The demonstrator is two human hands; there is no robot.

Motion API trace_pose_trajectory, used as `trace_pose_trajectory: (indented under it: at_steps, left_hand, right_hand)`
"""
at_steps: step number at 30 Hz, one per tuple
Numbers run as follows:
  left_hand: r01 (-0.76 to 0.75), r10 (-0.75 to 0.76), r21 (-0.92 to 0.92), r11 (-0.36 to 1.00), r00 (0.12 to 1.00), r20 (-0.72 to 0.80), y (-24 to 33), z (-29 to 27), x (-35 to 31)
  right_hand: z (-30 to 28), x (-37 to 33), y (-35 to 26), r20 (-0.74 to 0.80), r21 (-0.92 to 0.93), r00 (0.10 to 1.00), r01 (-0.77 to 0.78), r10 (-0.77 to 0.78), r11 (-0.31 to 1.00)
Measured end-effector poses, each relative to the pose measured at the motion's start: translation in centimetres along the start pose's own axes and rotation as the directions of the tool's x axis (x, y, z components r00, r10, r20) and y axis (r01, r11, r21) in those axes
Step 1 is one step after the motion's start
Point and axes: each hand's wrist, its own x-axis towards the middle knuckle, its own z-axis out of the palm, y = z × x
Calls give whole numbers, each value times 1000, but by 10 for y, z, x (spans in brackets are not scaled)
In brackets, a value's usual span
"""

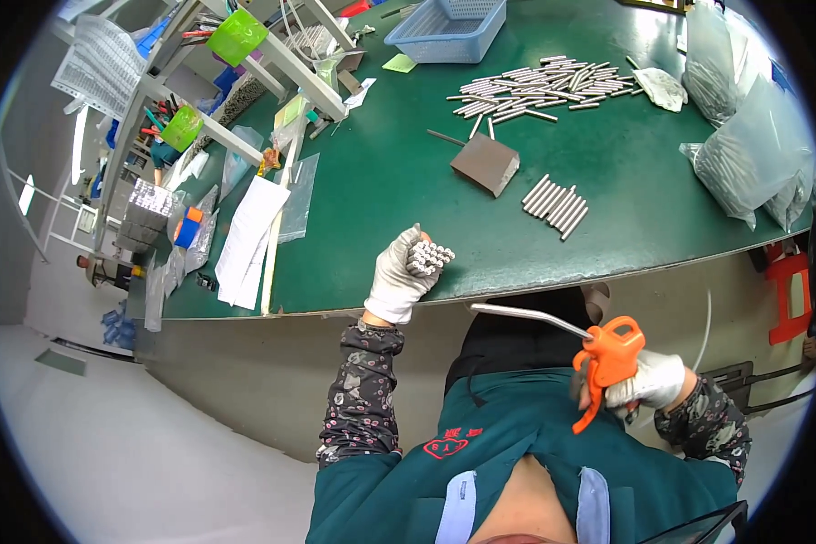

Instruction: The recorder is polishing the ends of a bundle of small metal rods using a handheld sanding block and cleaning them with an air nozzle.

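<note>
My left hand [395, 279], in a white glove, is closed round a bundle of metal rods [429, 258] at the table's near edge; their ends face right. In my right hand [653, 381], also gloved, is an orange air blow gun [615, 352] with a long bent metal nozzle [530, 314]. The nozzle points left toward the bundle, apart from it. On the green table ahead, a short row of rods [555, 208] lies beside a brown block-shaped object [486, 165]. Beyond them spreads a large loose pile of similar rods [544, 88].
A blue plastic basket [448, 33] stands at the far side. Filled clear plastic bags [743, 150] sit on the right, near a crumpled white glove [662, 88]. Papers [249, 240] and a rack with green holders [238, 36] are at left. A red stool [791, 295] stands below right.
</note>
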Motion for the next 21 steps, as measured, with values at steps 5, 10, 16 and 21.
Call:
trace_pose_trajectory:
  at_steps: [5, 10, 16, 21]
  left_hand:
    - [101, -103, -93, 991, 994, -19, 0, 3, 1]
    - [-62, 60, 88, 994, 998, 22, -6, 1, 2]
    - [-195, 191, 227, 954, 981, 43, 10, 1, 7]
    - [-286, 280, 230, 930, 958, 58, 5, 0, 8]
  right_hand:
    - [-7, 15, -7, -302, -546, 945, -65, -123, 835]
    - [-12, 30, -4, -373, -791, 866, -109, -333, 602]
    - [3, 32, -31, -469, -780, 847, -263, -251, 568]
    - [-3, 36, -30, -474, -786, 842, -273, -257, 555]
